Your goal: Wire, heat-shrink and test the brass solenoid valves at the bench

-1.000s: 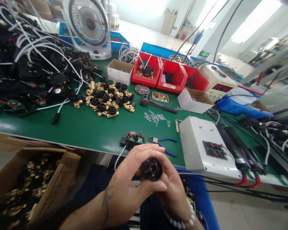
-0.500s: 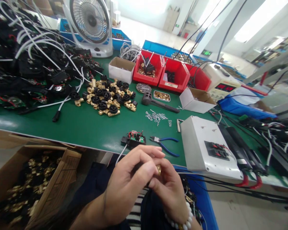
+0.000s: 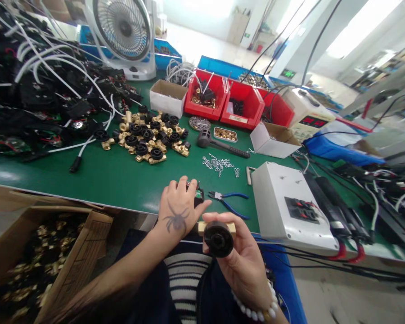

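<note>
My right hand (image 3: 241, 256) holds a brass valve fitting (image 3: 201, 228) with a round black knob (image 3: 218, 239) facing me. At the bench's front edge, my left hand (image 3: 178, 209) is over a small black housing with a green circuit board (image 3: 199, 194). Its fingers curl over the far side and its thumb lies along the near side, covering most of the housing. Blue-handled cutting pliers (image 3: 234, 195) lie just right of it. Farther back are a loose group of metal clips (image 3: 219, 164) and a black-handled hammer (image 3: 222, 145).
Brass fittings with black knobs (image 3: 151, 137) are heaped left of centre. Tangled cabled units (image 3: 54, 99) fill the left, beside a fan (image 3: 124, 29). Red bins (image 3: 241, 105) line the back. A grey metal box (image 3: 283, 202) stands right; a carton of fittings (image 3: 97, 229) sits below left.
My hands, together before, have separated. The left has moved forward onto the circuit board housing. The right has turned the brass fitting so its black knob shows.
</note>
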Motion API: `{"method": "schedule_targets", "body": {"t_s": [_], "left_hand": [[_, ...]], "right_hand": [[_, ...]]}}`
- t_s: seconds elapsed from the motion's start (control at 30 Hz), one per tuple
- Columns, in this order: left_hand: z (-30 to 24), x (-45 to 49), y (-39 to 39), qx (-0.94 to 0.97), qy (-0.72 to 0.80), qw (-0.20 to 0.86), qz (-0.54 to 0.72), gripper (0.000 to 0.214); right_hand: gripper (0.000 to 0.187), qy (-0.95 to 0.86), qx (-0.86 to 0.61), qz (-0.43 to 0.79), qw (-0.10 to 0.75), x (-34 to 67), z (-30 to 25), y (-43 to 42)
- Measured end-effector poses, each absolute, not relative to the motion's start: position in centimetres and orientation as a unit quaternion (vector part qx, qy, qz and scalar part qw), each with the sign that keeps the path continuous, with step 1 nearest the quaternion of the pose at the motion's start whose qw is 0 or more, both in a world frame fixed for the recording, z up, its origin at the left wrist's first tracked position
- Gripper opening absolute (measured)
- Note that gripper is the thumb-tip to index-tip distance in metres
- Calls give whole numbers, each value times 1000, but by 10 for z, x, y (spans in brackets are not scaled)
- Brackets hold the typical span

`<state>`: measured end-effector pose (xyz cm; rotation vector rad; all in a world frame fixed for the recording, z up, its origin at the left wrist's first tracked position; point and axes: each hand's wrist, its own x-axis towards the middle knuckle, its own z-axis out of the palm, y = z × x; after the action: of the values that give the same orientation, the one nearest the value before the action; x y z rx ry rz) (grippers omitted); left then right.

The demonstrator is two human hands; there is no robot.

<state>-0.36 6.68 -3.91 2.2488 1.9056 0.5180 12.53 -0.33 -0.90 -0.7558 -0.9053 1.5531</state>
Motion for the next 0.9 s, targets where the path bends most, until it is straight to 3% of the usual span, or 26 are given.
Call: {"method": "schedule_targets", "body": {"t_s": [0.1,0.23,0.37,0.47,0.9], "left_hand": [[-38,-13,71,704,618,185,299,42],[-25,-35,72,515,525,464,493,44],[-9,-38,62,325,409,629,575,45],[-3,-30,51,332,389,627,588,43],[-1,-24,31,594,428,417,538,42]], "right_hand": [[31,-367,-312,685,546,127,-7,-5],[39,-341,-302,729,511,127,-9,-5],[32,-347,-308,738,490,123,-13,-5],[27,-356,-323,729,487,121,-15,-4],[28,-369,-380,687,496,116,-4,-8]]}}
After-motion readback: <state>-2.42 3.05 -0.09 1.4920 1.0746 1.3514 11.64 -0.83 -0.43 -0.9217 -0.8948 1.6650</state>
